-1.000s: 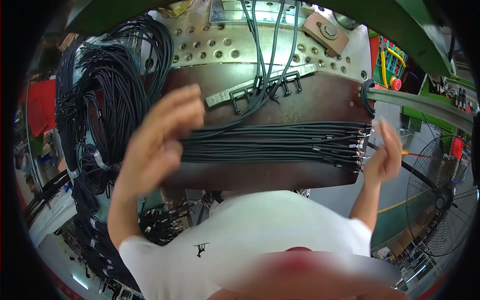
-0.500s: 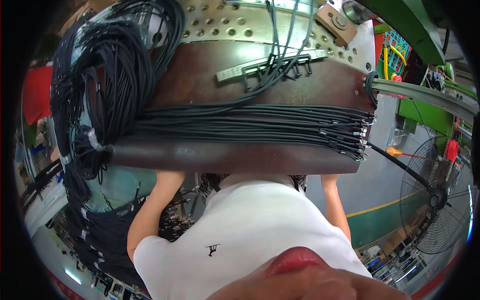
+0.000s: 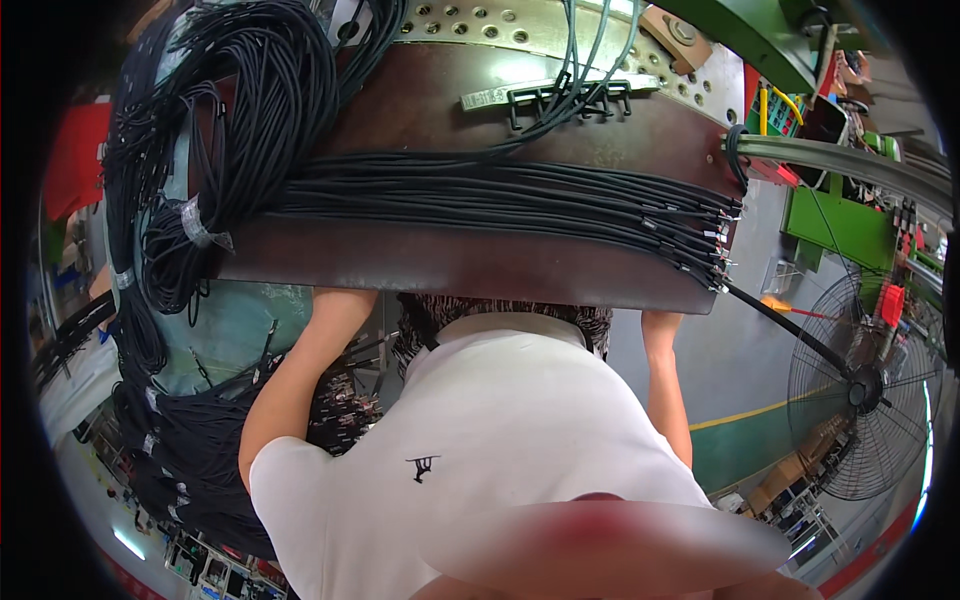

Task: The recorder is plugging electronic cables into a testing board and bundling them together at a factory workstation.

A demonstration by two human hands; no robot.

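My left hand (image 3: 343, 303) reaches under the front edge of a dark brown board (image 3: 440, 265), left of my body. My right hand (image 3: 660, 324) meets the same edge near its right end. The fingers of both hands are hidden beneath the board. Across the board lies a row of black cables (image 3: 450, 208), their stripped ends with small coloured wires (image 3: 722, 240) gathered at the right. To the left these cables run to a thick coiled bundle (image 3: 260, 110), tied with clear tape (image 3: 195, 222).
Behind the cables rests a metal bar with black hooks (image 3: 560, 95), with several cables passing over it. Beyond is a perforated metal plate (image 3: 490, 25). A green machine arm (image 3: 740, 35) overhangs the far right. A large fan (image 3: 862, 390) stands at right. More black cables (image 3: 200, 460) pile up at lower left.
The view has shifted, so the board and cables sit higher in the picture. Both hands remain at the board's front edge, and the cables keep their layout.
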